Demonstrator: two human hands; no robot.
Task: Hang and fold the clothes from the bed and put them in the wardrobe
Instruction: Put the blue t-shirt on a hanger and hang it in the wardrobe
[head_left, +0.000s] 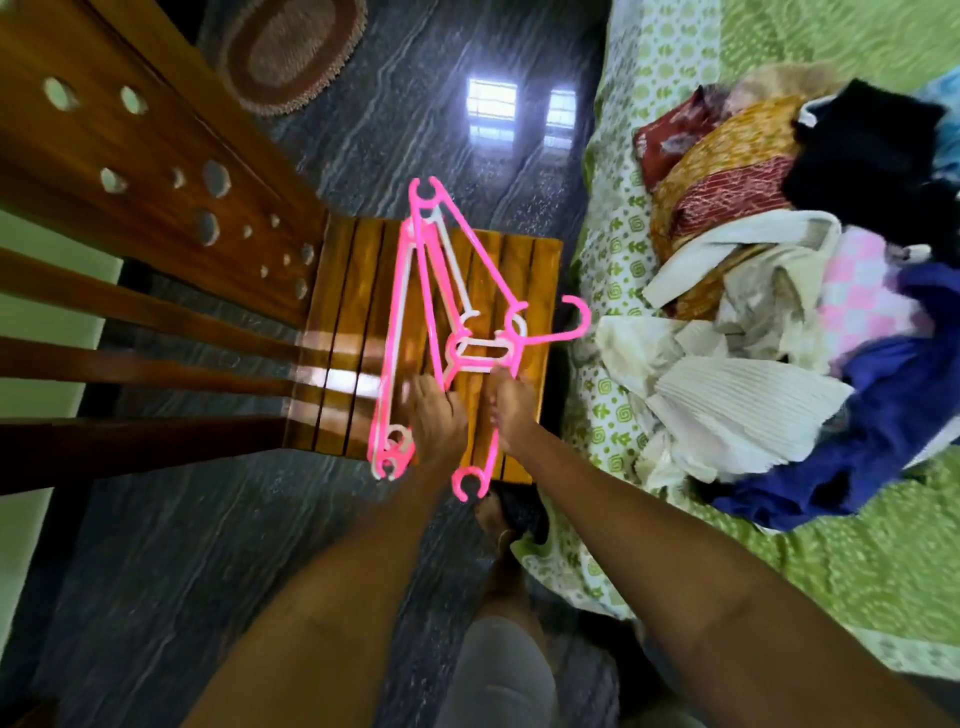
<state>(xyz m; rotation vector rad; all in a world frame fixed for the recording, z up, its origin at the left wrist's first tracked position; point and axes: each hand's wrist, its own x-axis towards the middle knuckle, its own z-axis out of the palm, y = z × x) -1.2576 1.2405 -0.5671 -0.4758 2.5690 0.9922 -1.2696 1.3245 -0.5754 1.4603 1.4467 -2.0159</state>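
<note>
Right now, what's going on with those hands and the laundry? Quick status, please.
Left hand and right hand on pink hangers on chair seat, grip unclear. Clothes pile untouched on bed. Nothing blocking.

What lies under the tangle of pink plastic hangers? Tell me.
The pink plastic hangers rest on the slatted wooden chair seat. White hangers lie among them. Both hands, left and right, cover part of the pile.
</note>
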